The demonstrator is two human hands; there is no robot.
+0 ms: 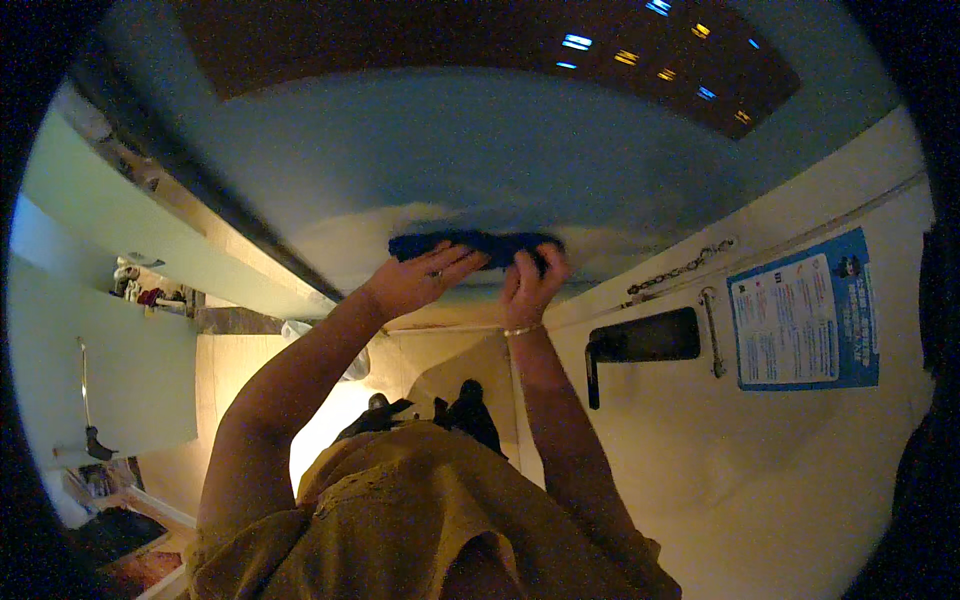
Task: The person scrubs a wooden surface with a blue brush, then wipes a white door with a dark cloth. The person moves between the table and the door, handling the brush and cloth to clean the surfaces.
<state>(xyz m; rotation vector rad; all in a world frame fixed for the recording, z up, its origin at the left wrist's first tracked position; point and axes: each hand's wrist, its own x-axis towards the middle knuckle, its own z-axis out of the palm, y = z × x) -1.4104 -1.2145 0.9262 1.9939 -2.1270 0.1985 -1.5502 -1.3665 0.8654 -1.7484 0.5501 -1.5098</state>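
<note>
A dark blue cloth [480, 244], bunched lengthwise, lies under both hands against a pale blue-grey surface [480, 150]. My left hand [431, 277], with a ring on one finger, rests on the cloth's left part, its fingers pointing right. At the cloth's right end, my right hand [536, 281] has bent fingers closed on the fabric; a thin bracelet circles that wrist. The fingertips of my left hand are partly lost against the dark cloth, and its grip is unclear.
On the right is a pale door [675, 465] with a chain [682, 266], a black handle plate [645, 337] and a blue-edged printed sheet [802, 315]. A dark window [487, 37] with lights is at the top. Small items [150, 292] sit at left; a translucent bag [358, 366] is below.
</note>
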